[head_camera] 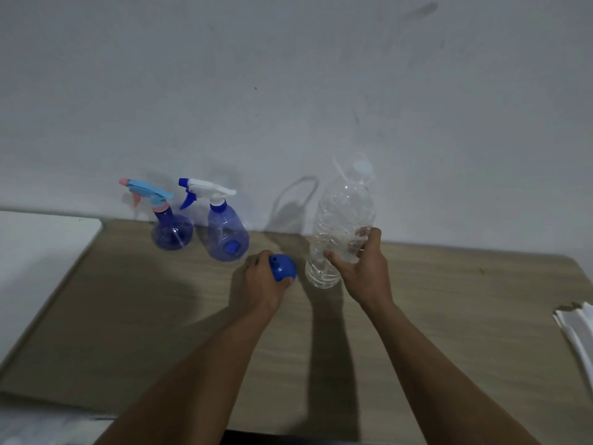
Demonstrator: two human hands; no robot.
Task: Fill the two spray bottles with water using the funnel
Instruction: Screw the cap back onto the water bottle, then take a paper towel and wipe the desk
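My main worry is the clear, crumpled plastic water bottle (343, 220). My right hand (362, 268) is wrapped round its thin middle, and once the white cap (361, 167) comes off, a hard squeeze would likely spurt water over the wooden surface (160, 316). My left hand (261, 284) curls over the blue plastic funnel (282, 268), spout-up near the middle of the surface, just beside the bottle's base; in a narrow neck it could tip. Both spray bottles stand at the far edge, trigger heads on: the round blue spray bottle with the pale-blue and pink trigger (171, 232) and the taller blue spray bottle with the white trigger (227, 236). I see no water line in either; the clear bottle seems to hold some water low down
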